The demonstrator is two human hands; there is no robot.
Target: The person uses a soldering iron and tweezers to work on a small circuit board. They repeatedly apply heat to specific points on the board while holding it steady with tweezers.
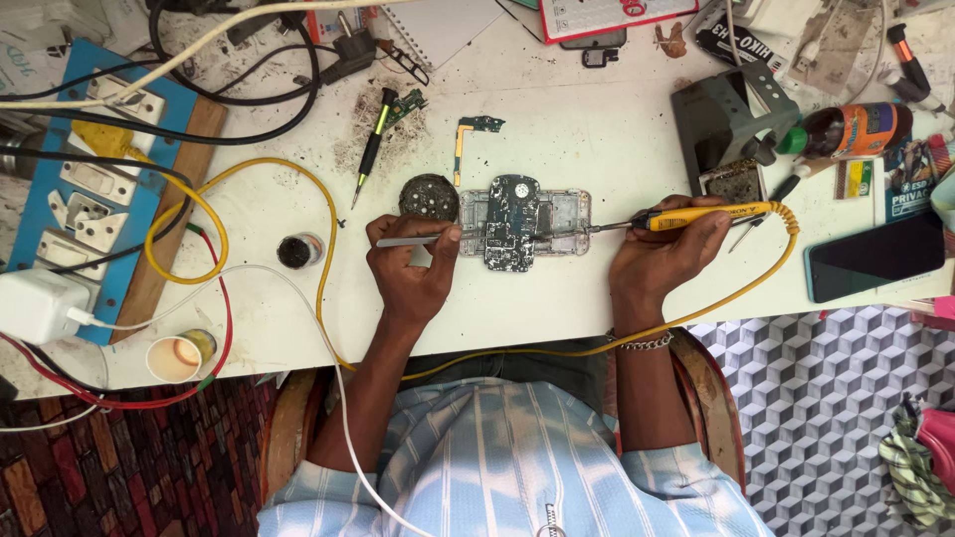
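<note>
The left hand (408, 267) pinches a pair of tweezers (410, 241) between thumb and fingers, their tips laid against the left edge of a circuit board (512, 221). The right hand (665, 251) is closed around the yellow handle of a soldering iron (696, 215), whose thin metal tip reaches in from the right and meets the same board. The board lies on an opened phone frame (569, 221) in the middle of the bench (597, 129), straight ahead of the person.

To do this well, I judge that both wrists should rest on the bench so the two tools stay steady, and the tweezers should hold the part flat while the iron touches only the joint, briefly. The iron's yellow cord (791, 234) loops round the right wrist and under the arms; it wants slack so it cannot tug the tip aside.

Just left of the board sits a round dark tin (429, 197), and further left a small dark pot (297, 250). A thin screwdriver (370, 154) with a green and black handle lies above them. At the far right lies a phone with a dark screen (873, 257), well apart from the work.
</note>
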